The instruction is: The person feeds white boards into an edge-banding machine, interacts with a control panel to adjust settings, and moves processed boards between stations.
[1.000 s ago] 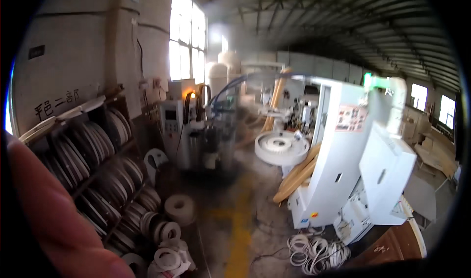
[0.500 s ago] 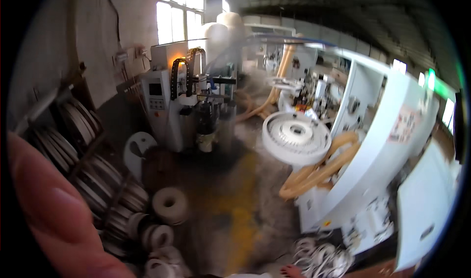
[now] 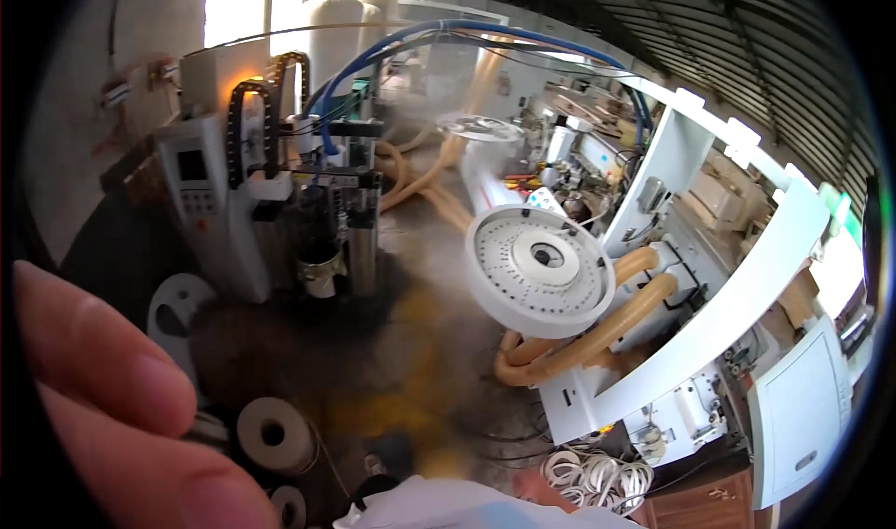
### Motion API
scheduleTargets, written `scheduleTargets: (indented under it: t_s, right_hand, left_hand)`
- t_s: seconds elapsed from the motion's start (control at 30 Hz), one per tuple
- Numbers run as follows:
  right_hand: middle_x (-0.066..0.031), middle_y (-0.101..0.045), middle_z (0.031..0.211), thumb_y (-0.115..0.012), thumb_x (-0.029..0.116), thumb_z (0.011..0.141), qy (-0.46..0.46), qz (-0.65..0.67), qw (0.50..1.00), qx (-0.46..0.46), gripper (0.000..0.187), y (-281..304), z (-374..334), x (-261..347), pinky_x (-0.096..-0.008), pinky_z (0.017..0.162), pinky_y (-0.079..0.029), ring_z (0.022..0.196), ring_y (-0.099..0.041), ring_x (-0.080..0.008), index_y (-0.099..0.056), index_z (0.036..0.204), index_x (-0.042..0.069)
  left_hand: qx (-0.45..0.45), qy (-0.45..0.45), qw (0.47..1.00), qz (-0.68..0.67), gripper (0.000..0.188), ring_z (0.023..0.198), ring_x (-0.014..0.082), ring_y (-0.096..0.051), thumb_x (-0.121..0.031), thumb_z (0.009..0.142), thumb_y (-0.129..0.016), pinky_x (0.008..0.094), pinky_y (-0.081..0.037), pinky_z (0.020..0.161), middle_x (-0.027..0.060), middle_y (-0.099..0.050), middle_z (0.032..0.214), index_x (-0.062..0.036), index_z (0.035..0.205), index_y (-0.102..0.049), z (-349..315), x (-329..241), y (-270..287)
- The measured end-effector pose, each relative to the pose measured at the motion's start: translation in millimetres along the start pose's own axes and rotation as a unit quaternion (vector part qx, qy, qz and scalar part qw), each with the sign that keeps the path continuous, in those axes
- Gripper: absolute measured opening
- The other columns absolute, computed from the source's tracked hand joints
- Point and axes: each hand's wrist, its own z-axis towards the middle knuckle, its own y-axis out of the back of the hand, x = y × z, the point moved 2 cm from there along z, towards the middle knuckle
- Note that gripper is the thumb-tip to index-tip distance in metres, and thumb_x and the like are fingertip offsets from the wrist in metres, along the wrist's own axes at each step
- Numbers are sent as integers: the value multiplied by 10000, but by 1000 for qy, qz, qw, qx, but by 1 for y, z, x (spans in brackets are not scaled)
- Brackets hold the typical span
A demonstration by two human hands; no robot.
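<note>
My left hand (image 3: 131, 417) looms large and close at the left edge. Two of its fingers are stretched out, slightly blurred, and nothing shows between them. The rest of that hand lies outside the picture. Low in the middle, a small smeared patch of my right hand (image 3: 539, 489) shows beside the light cloth of my clothing (image 3: 467, 508). Its fingers cannot be made out. Just right of it lies a tangled heap of white strips (image 3: 602, 478). A white round reel tray (image 3: 499, 298), pierced with many small holes, stands ahead.
A white machine (image 3: 737, 310) with tan hoses (image 3: 597, 338) and an open panel (image 3: 803, 417) fills the right. A control cabinet (image 3: 219, 216) stands by a machine at the left. Rolls of banding (image 3: 252, 445) sit on the floor near my left hand.
My view has swung right, so the machines sit further left. A second finger of my left hand shows more fully. My clothing has come into view at the bottom.
</note>
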Motion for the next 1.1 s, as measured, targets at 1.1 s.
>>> scheduleTargets:
  t_s: [1.1]
  right_hand:
    - [-102,-759,994,-583,375,1009,-95,433,893,78,338,265,587,183,-365,780,-558,882,-731,-228,-742,1140,107]
  left_hand:
    - [409,706,560,-144,331,1024,394,-713,-303,924,-653,482,-562,906,184,-749,1075,-75,1154,-718,-599,585,-277]
